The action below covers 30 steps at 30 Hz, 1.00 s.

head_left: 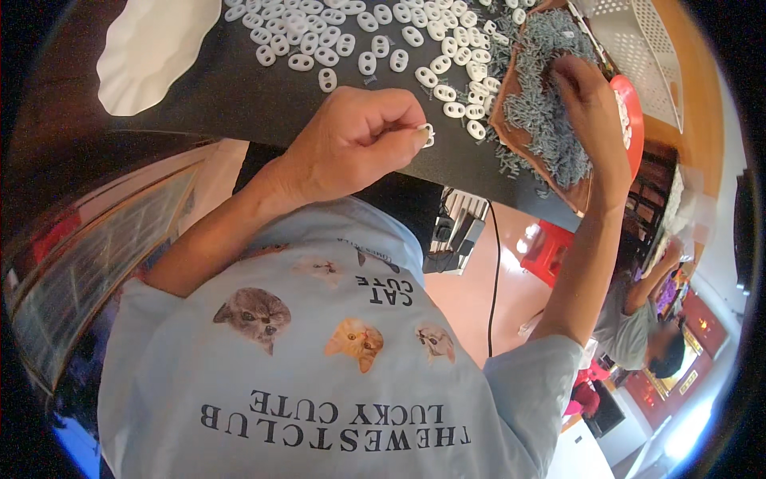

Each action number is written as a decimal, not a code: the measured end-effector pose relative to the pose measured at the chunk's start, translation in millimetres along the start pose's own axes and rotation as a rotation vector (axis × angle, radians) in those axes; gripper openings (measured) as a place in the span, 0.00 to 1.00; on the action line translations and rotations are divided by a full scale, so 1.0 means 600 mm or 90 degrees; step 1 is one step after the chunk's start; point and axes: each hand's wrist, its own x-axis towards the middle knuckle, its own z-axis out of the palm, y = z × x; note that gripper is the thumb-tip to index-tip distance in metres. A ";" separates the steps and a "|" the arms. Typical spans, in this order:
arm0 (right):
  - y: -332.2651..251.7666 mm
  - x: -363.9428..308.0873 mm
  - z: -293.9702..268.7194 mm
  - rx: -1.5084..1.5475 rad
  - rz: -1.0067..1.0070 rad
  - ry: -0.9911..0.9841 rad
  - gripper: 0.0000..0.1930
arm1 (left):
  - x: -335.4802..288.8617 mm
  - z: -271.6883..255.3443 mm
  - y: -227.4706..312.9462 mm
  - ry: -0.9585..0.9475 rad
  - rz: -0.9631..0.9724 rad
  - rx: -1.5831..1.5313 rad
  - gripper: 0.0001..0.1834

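Observation:
My left hand point(351, 144) pinches a small white oval plastic piece with two holes point(429, 136) between thumb and fingertips, just above the dark table's near edge. My right hand point(592, 104) reaches into a heap of small grey screws or pins point(538, 104), its fingers bent and drawn together. Whatever sits between those right fingertips is too small to make out. The heap rests on a brown sheet or shallow tray point(511, 136). Many more white two-hole ovals point(326, 56) lie scattered over the table beyond my left hand.
A white wavy-edged dish point(152, 56) stands at the far left. Right of the heap are a red bowl point(630, 120) holding white pieces and a white perforated basket point(654, 64). A red stool point(546, 251) is on the floor; another person point(638, 327) sits at the right.

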 end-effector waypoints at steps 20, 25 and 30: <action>-0.009 0.024 0.011 -0.030 0.050 -0.056 0.09 | 0.001 0.000 -0.002 0.005 -0.001 -0.006 0.08; -0.006 0.008 0.004 -0.013 0.039 -0.032 0.09 | 0.002 -0.001 -0.002 0.003 0.014 0.000 0.07; -0.021 0.005 -0.003 0.016 0.052 -0.048 0.08 | 0.001 -0.003 0.001 -0.007 -0.002 0.009 0.07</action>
